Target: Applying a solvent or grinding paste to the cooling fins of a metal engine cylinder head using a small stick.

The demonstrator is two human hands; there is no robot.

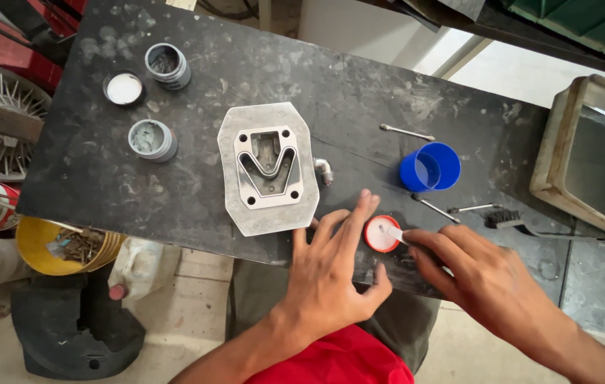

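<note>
Now left hand (331,267) lies flat, splayed; right hand (477,274) pinches a white stick (393,233) over the red lid (381,234).

- Left hand (331,267), right hand (477,281): bare, no gloves, rings or watch.
- Forearms uncovered, no sleeves.
- Red garment (345,359) at the waist.
- Grey-green trousers (260,291) below.

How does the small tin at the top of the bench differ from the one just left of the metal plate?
The upper tin holds dark paste scooped low, so its inner wall shows; the lower tin is filled near the rim with paler grey paste. The upper tin has a white lid close beside it; the lower tin has none next to it. Both are small, round, grey, open and upright.
</note>
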